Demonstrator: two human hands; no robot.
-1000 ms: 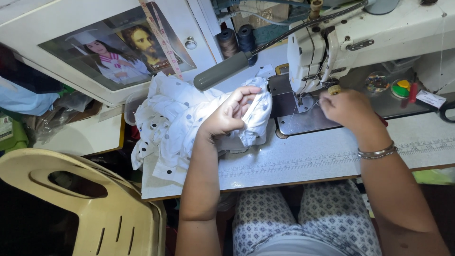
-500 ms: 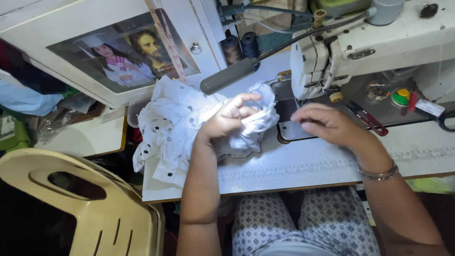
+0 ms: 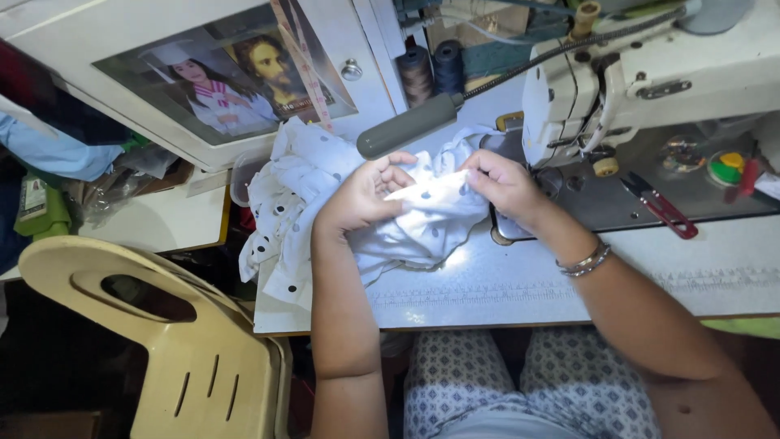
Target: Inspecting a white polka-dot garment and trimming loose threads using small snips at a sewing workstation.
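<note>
A white cloth with dark dots point(image 3: 422, 213) lies bunched on the pale sewing table point(image 3: 520, 284), just to the left of the machine's needle area, and both hands are on it. The left hand point(image 3: 361, 195) curls over the cloth's upper left part, fingers bent and closed on a fold, while the right hand point(image 3: 500, 183) pinches the same lit fold from the other side, thumb and fingers tight together on the fabric. Between the two grips a short stretch of cloth is pulled flat and brightly lit. From the left hand outward the rest of the cloth spills in a crumpled heap over the table's left edge. Just beyond the right hand stands the white sewing machine point(image 3: 650, 81), its grey lamp arm point(image 3: 410, 126) reaching over the cloth above both hands. Further right of that hand, on the dark machine bed, lie red-handled thread snips point(image 3: 662, 207), well apart from the grip. A metal bracelet point(image 3: 585, 262) sits on the right wrist. Behind the hands, two dark thread spools point(image 3: 431, 69) stand by the wall, and a measuring tape point(image 3: 301, 69) hangs across a framed picture point(image 3: 227, 81). To the left of the left arm, below table height, is a cream plastic chair point(image 3: 154, 333).
</note>
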